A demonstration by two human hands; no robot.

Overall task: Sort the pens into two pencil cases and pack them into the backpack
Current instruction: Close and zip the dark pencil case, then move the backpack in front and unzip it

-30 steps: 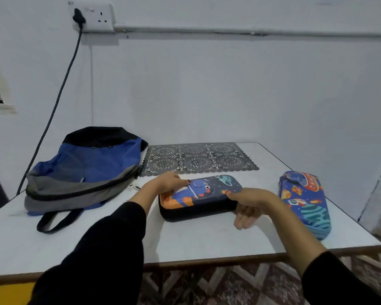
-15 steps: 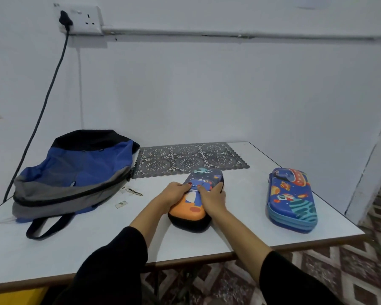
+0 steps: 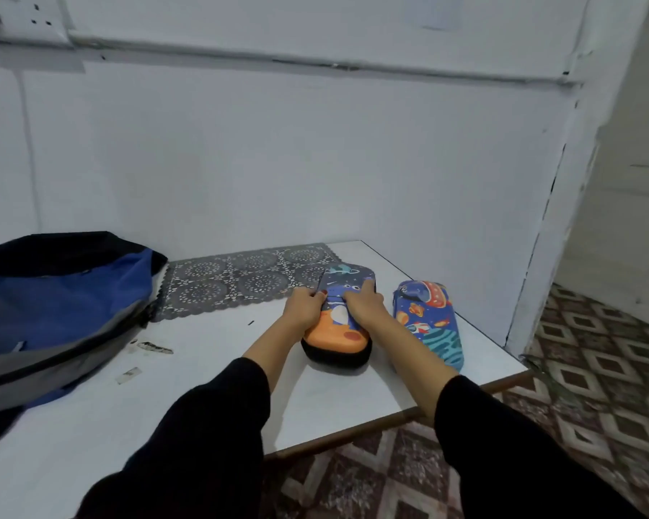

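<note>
Head view: the left hand (image 3: pixel 305 308) and right hand (image 3: pixel 365 308) are gripping the orange pencil case (image 3: pixel 338 333) on the table (image 3: pixel 203 406), fingers (image 3: pixel 316 294) curled over its sides, beside the blue pencil case (image 3: pixel 428 316); opening it cleanly is likely needing one hand bracing.

A white-painted wall (image 3: pixel 315 162) fills the upper frame; a conduit pipe (image 3: pixel 315 63) runs across it from a wall socket (image 3: pixel 34 20) at upper left. Below stands a white table (image 3: pixel 90 425) with a brown edge. Patterned brown floor tiles (image 3: pixel 596 368) lie lower right.
</note>
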